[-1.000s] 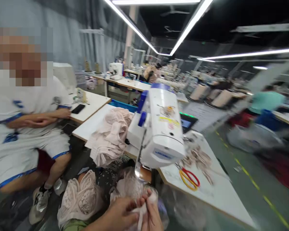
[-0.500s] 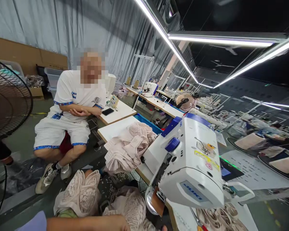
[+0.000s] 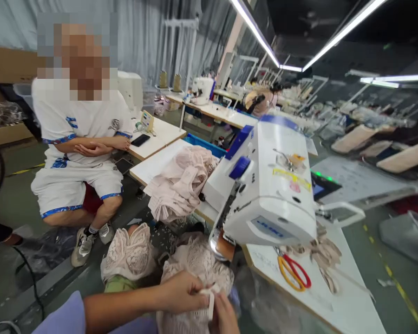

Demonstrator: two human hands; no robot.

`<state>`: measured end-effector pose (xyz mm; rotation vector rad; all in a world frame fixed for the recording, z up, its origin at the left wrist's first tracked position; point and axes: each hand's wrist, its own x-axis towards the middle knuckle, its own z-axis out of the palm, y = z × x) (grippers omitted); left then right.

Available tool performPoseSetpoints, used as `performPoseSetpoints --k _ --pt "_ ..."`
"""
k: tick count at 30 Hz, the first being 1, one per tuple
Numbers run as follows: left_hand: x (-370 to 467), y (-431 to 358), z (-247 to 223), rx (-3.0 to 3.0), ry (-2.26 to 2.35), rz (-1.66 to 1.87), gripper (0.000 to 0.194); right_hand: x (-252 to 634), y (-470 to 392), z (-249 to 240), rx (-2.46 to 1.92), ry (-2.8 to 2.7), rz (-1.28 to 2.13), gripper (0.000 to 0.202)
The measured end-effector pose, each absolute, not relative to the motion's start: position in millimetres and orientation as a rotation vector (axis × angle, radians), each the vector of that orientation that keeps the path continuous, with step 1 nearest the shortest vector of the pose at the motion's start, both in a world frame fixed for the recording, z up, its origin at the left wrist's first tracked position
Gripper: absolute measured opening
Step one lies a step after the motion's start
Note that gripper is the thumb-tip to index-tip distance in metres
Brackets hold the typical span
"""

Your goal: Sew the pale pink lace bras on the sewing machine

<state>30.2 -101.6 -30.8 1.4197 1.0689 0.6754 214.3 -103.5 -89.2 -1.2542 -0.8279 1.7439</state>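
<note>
two hands are low in my view, close together. the fingers of the left hand (image 3: 181,291) are closed and pinch a white strip (image 3: 211,306). the fingers of the right hand (image 3: 227,317) are bent and right up by the strip, but i cannot tell from here if they grip it too. the strip is between the hands, in front of a pale pink lace garment (image 3: 198,255). a purple sleeve (image 3: 61,315) is on the left arm. to the left, a lace bra (image 3: 130,253) lies over something green (image 3: 120,284).

past the hands, i see a big white sewing machine (image 3: 264,204) with a blue knob (image 3: 239,167). on the white bench (image 3: 351,306), to its right, are scissors (image 3: 294,273) with one red handle and one yellow handle, near some tan straps (image 3: 325,254). to its left is a pile of pink clothes (image 3: 181,183). farther left, a person (image 3: 81,116) in white sits with folded arms, near a black phone (image 3: 140,140).
</note>
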Motion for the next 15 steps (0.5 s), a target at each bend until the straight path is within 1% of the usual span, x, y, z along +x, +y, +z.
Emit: performPoseSetpoints --k 3,6,7,10,12,15 --pt "28 -90 -30 1.415 1.097 0.653 0.042 218 -90 -83 -1.268 -0.510 1.608 0.024" --pt "27 -76 -31 1.379 1.149 0.648 0.040 231 -78 -67 -1.170 -0.502 1.664 0.025" --pt "27 -72 -31 1.420 1.183 0.668 0.040 234 -77 -61 -1.146 -0.568 1.693 0.026" --pt "30 -64 -27 1.539 1.247 0.659 0.040 236 -76 -44 -1.119 -0.864 1.725 0.021" --pt "32 -62 -22 1.613 1.279 0.634 0.041 232 -76 -34 -1.137 -1.110 1.675 0.019" --pt "36 -63 -19 1.716 1.318 0.596 0.038 227 -73 -23 -1.161 -1.440 1.511 0.022"
